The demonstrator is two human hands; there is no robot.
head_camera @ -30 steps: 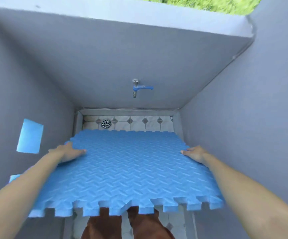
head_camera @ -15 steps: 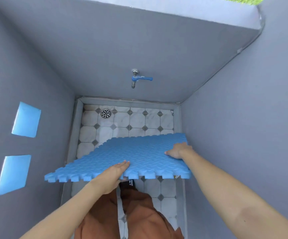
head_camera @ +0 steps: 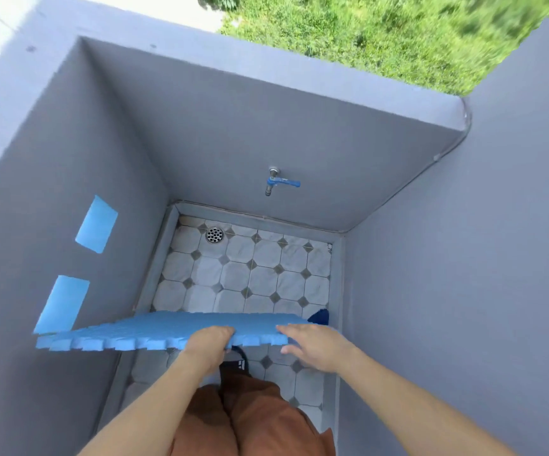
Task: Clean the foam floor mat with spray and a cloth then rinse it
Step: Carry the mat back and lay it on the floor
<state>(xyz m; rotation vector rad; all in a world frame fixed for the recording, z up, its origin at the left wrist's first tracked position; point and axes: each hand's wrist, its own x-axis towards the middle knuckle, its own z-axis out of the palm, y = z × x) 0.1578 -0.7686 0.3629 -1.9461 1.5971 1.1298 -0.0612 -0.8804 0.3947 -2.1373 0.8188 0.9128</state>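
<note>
A blue foam floor mat (head_camera: 154, 330) with jigsaw edges hangs nearly flat and edge-on above the tiled floor, its left end close to the left wall. My left hand (head_camera: 209, 343) grips the mat's near edge, fingers curled over it. My right hand (head_camera: 312, 347) lies at the same edge a little to the right, fingers spread, fingertips touching the mat. A dark blue object (head_camera: 319, 316), perhaps a cloth, shows just past the mat's right corner. No spray bottle is in sight.
Grey walls enclose a narrow washing bay with a tiled floor (head_camera: 250, 274). A tap with a blue handle (head_camera: 279, 183) juts from the far wall above a round drain (head_camera: 215, 234). Two blue patches (head_camera: 97, 225) mark the left wall. My legs in brown trousers (head_camera: 246, 419) stand below.
The mat has come closer to me and levelled out, now seen edge-on. My right hand shifted from the mat's right side to its near edge and loosened. The camera tilted up.
</note>
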